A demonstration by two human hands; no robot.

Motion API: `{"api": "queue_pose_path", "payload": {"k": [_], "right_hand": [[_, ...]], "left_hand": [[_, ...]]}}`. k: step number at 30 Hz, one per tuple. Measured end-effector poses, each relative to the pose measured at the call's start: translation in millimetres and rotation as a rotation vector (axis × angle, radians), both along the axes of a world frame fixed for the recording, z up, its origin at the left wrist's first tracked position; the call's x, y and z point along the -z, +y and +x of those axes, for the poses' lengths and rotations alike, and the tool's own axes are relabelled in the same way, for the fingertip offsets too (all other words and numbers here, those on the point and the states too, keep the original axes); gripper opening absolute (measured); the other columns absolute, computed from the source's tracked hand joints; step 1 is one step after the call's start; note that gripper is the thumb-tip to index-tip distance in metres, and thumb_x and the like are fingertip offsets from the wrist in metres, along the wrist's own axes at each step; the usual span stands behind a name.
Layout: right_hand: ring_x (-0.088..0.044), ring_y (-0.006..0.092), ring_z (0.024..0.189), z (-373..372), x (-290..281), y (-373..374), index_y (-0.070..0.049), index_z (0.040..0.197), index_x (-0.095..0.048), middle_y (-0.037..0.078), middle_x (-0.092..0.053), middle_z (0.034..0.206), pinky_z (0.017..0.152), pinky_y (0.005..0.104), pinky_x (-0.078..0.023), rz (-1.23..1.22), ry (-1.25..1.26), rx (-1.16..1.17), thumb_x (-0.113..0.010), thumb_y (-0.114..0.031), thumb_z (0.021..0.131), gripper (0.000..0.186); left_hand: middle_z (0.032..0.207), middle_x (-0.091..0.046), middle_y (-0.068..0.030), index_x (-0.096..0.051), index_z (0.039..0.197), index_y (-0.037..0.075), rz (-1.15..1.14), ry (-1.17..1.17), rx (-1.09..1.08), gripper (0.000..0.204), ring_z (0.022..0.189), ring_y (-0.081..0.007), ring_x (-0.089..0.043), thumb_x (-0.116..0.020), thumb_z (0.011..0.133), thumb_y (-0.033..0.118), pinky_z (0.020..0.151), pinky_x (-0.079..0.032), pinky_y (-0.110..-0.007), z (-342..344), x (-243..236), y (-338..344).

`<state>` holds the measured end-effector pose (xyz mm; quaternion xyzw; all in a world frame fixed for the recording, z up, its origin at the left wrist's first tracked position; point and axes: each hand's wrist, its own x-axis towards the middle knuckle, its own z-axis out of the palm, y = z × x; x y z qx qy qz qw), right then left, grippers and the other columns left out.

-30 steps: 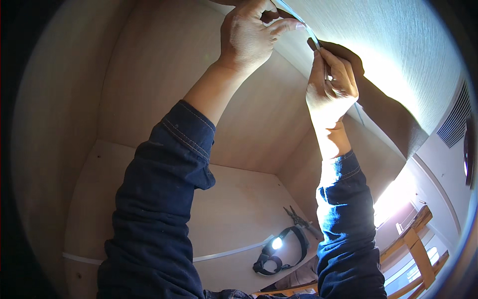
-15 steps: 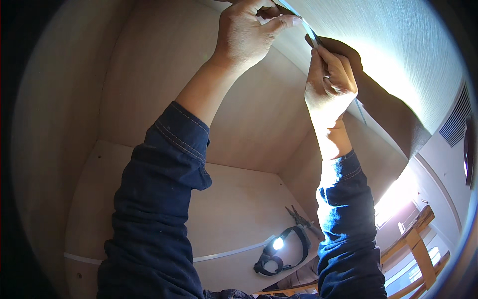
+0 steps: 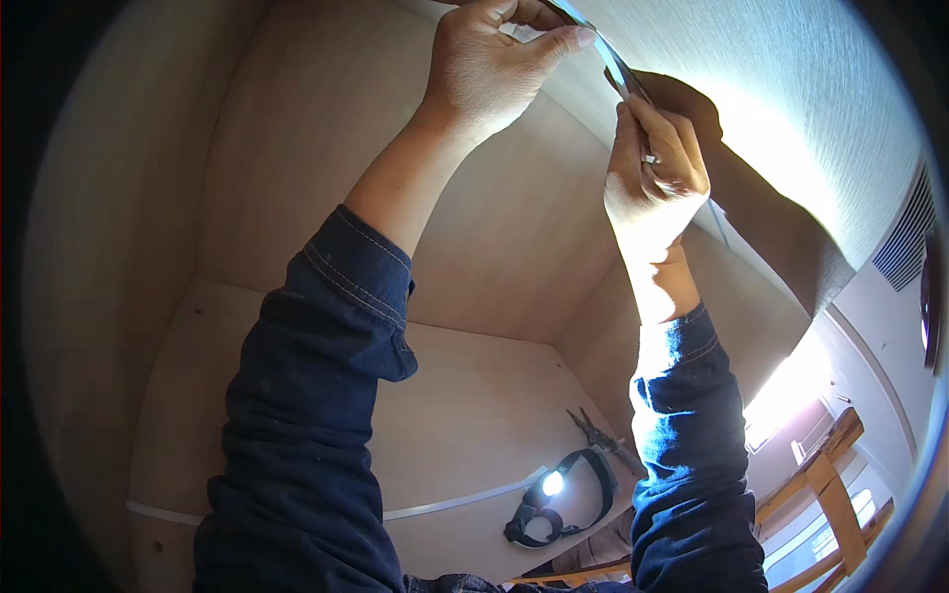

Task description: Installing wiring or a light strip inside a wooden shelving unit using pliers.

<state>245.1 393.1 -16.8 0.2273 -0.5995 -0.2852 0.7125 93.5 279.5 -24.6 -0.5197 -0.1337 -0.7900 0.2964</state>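
Note:
A thin, pale, flexible strip point(image 3: 615, 67) runs along the upper edge of the panelled recess, slightly bowed between my hands. My left hand point(image 3: 484, 79) is raised at the top of the view, its thumb pressed to the strip's upper stretch; some of its fingers are cut off by the frame. Lower down and to the right, my right hand point(image 3: 657, 163) pinches the strip between thumb and fingers. A narrow tail, perhaps of the same strip, shows beyond the right wrist. Behind the right hand, a dark shadow falls on the brightly lit textured ceiling panel point(image 3: 830, 109).
On the pale shelf board point(image 3: 465, 385) below lie a lit headlamp point(image 3: 552, 483) with a dark strap and a pair of pliers point(image 3: 593, 432). A white edging line point(image 3: 455, 502) crosses the board. At right are a wooden ladder-like frame point(image 3: 835, 494) and a slotted vent point(image 3: 905, 232).
The strip between my hands bows a little more than before. My left hand has shifted very slightly left; my right hand has hardly moved.

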Motion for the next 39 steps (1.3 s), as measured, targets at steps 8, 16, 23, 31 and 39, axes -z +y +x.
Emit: {"api": "queue_pose_path", "payload": {"k": [8, 16, 23, 31, 39], "right_hand": [[-0.061, 0.0119, 0.058, -2, -4, -4, -0.005, 0.094, -0.076, 0.005, -0.071, 0.088, 0.053, 0.0244, -0.050, -0.003, 0.009, 0.034, -0.078, 0.007, 0.081, 0.018], [-0.062, 0.0115, 0.058, -2, -4, -1, -0.004, 0.093, -0.075, 0.005, -0.071, 0.089, 0.053, 0.0234, -0.050, 0.000, 0.035, 0.094, -0.079, 0.006, 0.082, 0.016], [-0.061, 0.0107, 0.057, -5, -2, 6, -0.004, 0.094, -0.075, 0.004, -0.072, 0.093, 0.052, 0.0224, -0.050, 0.006, 0.051, 0.080, -0.078, 0.006, 0.083, 0.016], [-0.059, 0.0106, 0.055, -7, -4, 5, -0.004, 0.094, -0.075, 0.004, -0.071, 0.091, 0.050, 0.0231, -0.049, 0.052, 0.090, 0.095, -0.078, 0.005, 0.083, 0.015], [-0.059, 0.0121, 0.055, -13, -8, 2, -0.006, 0.096, -0.075, 0.005, -0.070, 0.090, 0.050, 0.0239, -0.049, 0.104, 0.117, 0.067, -0.078, 0.006, 0.082, 0.018]], "left_hand": [[0.085, -0.071, -0.0062, -0.066, 0.085, 0.001, 0.021, 0.007, 0.011, 0.014, 0.073, -0.0096, -0.065, -0.077, 0.092, -0.003, 0.066, -0.054, -0.020, 0, -2, 2], [0.086, -0.072, -0.0059, -0.073, 0.089, 0.001, -0.058, -0.049, 0.083, 0.007, 0.072, -0.0102, -0.062, -0.080, 0.090, 0.003, 0.065, -0.050, -0.019, 1, -1, 1], [0.085, -0.073, -0.0062, -0.077, 0.091, -0.002, -0.138, -0.122, 0.011, 0.012, 0.071, -0.0120, -0.061, -0.079, 0.089, 0.010, 0.064, -0.049, -0.021, 13, 2, -6], [0.081, -0.071, -0.0064, -0.077, 0.089, -0.002, -0.135, -0.123, 0.074, 0.017, 0.071, -0.0122, -0.059, -0.074, 0.089, 0.014, 0.064, -0.048, -0.023, 14, 2, -7], [0.080, -0.070, -0.0065, -0.075, 0.088, -0.002, -0.185, -0.165, 0.046, 0.016, 0.071, -0.0119, -0.057, -0.072, 0.088, 0.013, 0.065, -0.048, -0.024, 23, 3, -15]]}}
